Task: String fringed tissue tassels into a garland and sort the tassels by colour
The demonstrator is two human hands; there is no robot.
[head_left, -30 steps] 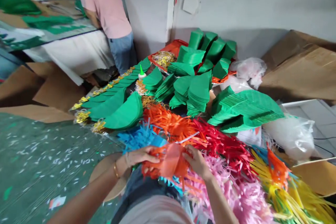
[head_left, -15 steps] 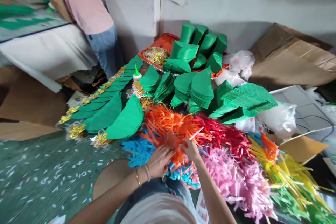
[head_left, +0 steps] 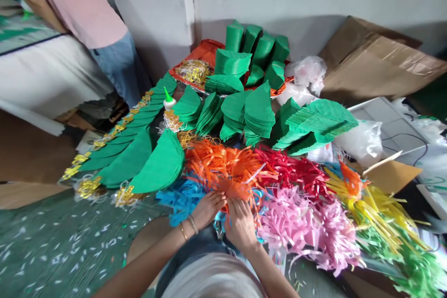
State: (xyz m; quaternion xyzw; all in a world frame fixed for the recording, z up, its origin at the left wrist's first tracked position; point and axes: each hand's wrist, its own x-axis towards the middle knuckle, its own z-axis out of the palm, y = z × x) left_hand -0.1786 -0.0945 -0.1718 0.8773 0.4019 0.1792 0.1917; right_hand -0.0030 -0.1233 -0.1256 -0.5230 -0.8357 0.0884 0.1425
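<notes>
An orange piece of fringed paper (head_left: pixel 234 189) is held in front of me by both hands. My left hand (head_left: pixel 208 208), with bracelets at the wrist, is closed on its left edge. My right hand (head_left: pixel 240 223) lies close beside it, fingers bent over the lower edge of the same piece. Just beyond sits a heap of orange paper fringe (head_left: pixel 216 160). Blue fringe (head_left: pixel 181 198) lies to the left, red fringe (head_left: pixel 296 172) to the right, and pink fringe (head_left: pixel 307 228) nearer on the right. The fingertips are partly hidden.
Stacked green paper pieces (head_left: pixel 258 114) fill the table's back, with a glue bottle (head_left: pixel 169 101) among them. Fanned green pieces (head_left: pixel 159 163) lie left. Yellow fringe (head_left: pixel 377 219) and a cardboard box (head_left: pixel 380 65) are right. A person in a pink shirt (head_left: pixel 70 0) stands far left.
My right hand has moved left and closer to my left hand, now over the orange paper's lower edge. The view has shifted slightly to the right.
</notes>
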